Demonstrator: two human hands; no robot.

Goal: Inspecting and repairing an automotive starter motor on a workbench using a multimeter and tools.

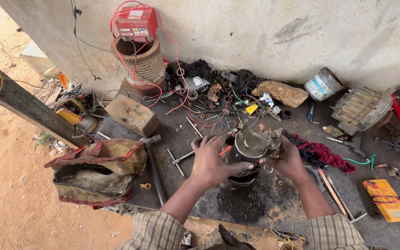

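Observation:
A greasy metal starter motor (251,147) stands upright on a dark metal workbench (172,134), its grey end housing on top. My left hand (215,160) wraps around its left side, thumb across the front of the body. My right hand (289,159) clasps its right side at the housing. Both arms wear checked sleeves. The motor's lower body is partly hidden by my hands. Loose washers and nuts lie beside it.
A wooden block (133,115), T-handle wrench (181,158), open tool bag (99,171), red rag (326,154), yellow multimeter (388,200), screwdrivers (335,192), a tin can (322,84) and tangled wires (214,99) surround the motor. A red battery (136,23) sits on a ribbed cylinder by the wall.

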